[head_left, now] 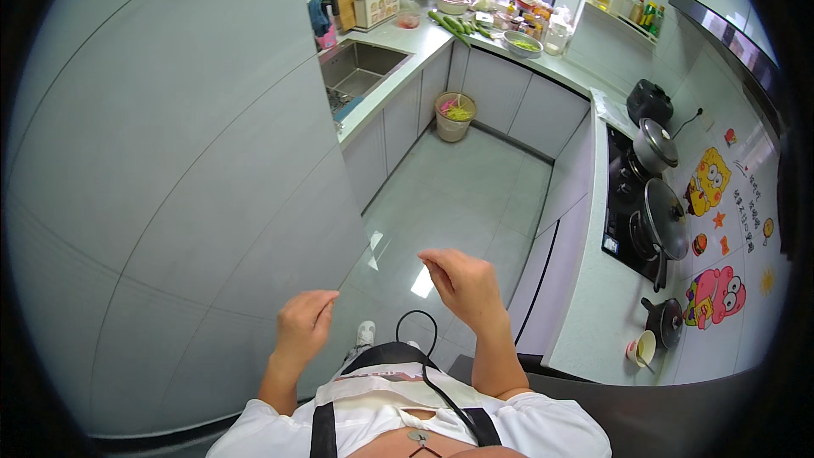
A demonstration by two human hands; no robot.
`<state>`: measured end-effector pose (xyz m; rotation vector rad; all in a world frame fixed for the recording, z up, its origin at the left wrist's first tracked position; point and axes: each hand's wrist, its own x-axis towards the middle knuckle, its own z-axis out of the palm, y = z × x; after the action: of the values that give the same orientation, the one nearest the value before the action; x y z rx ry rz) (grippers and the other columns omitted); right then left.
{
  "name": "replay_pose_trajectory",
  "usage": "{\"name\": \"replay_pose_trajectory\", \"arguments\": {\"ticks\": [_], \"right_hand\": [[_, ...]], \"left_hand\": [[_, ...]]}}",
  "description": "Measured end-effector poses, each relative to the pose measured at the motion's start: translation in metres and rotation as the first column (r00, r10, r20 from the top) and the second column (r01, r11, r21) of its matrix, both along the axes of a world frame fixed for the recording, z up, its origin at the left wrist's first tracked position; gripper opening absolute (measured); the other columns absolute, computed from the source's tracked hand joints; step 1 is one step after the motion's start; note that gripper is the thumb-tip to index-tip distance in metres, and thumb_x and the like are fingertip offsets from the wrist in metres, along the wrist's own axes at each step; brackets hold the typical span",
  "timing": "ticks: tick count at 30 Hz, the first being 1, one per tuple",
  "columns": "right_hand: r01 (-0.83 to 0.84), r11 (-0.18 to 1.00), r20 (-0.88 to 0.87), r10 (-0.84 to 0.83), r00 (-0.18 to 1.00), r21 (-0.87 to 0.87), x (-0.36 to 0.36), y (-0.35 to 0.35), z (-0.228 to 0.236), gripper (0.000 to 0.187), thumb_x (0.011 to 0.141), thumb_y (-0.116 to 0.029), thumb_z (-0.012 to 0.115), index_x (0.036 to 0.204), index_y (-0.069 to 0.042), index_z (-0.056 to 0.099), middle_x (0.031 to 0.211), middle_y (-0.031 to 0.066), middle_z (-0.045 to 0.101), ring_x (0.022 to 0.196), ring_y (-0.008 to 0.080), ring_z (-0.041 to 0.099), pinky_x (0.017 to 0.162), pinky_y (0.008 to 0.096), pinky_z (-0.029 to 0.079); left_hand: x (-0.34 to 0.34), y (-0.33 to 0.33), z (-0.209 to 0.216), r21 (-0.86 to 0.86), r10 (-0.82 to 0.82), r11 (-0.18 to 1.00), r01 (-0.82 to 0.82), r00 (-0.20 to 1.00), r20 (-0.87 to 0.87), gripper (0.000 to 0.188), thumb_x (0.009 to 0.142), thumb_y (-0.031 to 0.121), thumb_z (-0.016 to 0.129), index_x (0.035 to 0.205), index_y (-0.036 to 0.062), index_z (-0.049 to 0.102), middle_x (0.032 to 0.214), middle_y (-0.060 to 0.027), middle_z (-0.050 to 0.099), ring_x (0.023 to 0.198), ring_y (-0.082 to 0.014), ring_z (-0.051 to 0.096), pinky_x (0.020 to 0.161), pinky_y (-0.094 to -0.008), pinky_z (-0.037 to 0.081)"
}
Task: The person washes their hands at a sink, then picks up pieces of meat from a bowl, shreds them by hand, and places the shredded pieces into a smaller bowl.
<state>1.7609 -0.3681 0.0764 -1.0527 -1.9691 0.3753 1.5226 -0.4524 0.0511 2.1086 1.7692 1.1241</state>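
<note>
My left hand [305, 322] is raised in front of me beside the grey tiled wall [195, 161], its fingers pressed together and pointing right. No object shows in it. Across from it, my right hand [468, 287] hangs over the floor with its fingers bent together toward the left, and I see nothing in that one either. The two hands are apart and touch nothing. A black cable [435, 331] loops up between my forearms in front of my white shirt.
A sink [365, 68] lies ahead left, with a waste bin [455, 123] below the counter corner. Cucumbers [454, 27] and a bowl of cut greens [522, 44] stand at the back. Along the right counter [585, 305] are a cooktop [623, 195], a lidded pan [664, 219] and a cup [642, 348].
</note>
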Motion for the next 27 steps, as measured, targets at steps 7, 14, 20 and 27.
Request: {"name": "replay_pose_trajectory", "arguments": {"ticks": [7,14,20,27], "right_hand": [[-0.036,0.999,-0.008,0.036,0.999,0.021,-0.018,-0.031,0.009,0.01,0.076,-0.006,0.062,0.086,-0.008,0.061,0.069,0.0081,0.06,0.054,0.0225,0.055,0.048,0.0286,0.043],[0.14,0.99,0.034,-0.141,0.989,0.022,-0.041,-0.091,0.021,0.009,0.077,-0.006,0.06,0.086,-0.007,0.06,0.074,0.0079,0.061,0.056,0.0222,0.056,0.05,0.0284,0.044],[0.315,0.949,0.099,-0.314,0.944,0.012,-0.079,-0.166,0.01,0.008,0.079,-0.011,0.058,0.087,-0.01,0.058,0.075,0.0054,0.061,0.058,0.0237,0.057,0.05,0.0316,0.045],[0.448,0.893,0.216,-0.432,0.876,-0.031,-0.111,-0.254,0.018,0.009,0.08,-0.015,0.057,0.087,-0.01,0.058,0.077,0.0058,0.061,0.061,0.0243,0.058,0.052,0.0325,0.046]], "left_hand": [[-0.007,-0.03,0.015,0.042,0.006,0.999,-0.007,1.0,0.018,0.012,0.077,0.001,0.056,0.087,0.0028,0.062,0.083,-0.0122,0.063,0.074,-0.0266,0.061,0.064,-0.0319,0.047],[-0.035,-0.047,0.011,0.123,-0.183,0.977,0.173,0.98,0.073,0.014,0.076,-0.001,0.056,0.088,0.0022,0.061,0.082,-0.012,0.063,0.072,-0.0257,0.06,0.062,-0.0305,0.046],[-0.074,-0.074,0.003,0.158,-0.349,0.929,0.336,0.934,0.069,0.015,0.075,-0.003,0.057,0.088,0.0028,0.061,0.081,-0.0109,0.062,0.067,-0.0236,0.059,0.058,-0.029,0.045],[-0.11,-0.121,0.008,0.153,-0.469,0.876,0.457,0.881,0.059,0.017,0.073,-0.004,0.058,0.088,0.0036,0.061,0.079,-0.0098,0.062,0.06,-0.0224,0.056,0.053,-0.0292,0.044]]}}
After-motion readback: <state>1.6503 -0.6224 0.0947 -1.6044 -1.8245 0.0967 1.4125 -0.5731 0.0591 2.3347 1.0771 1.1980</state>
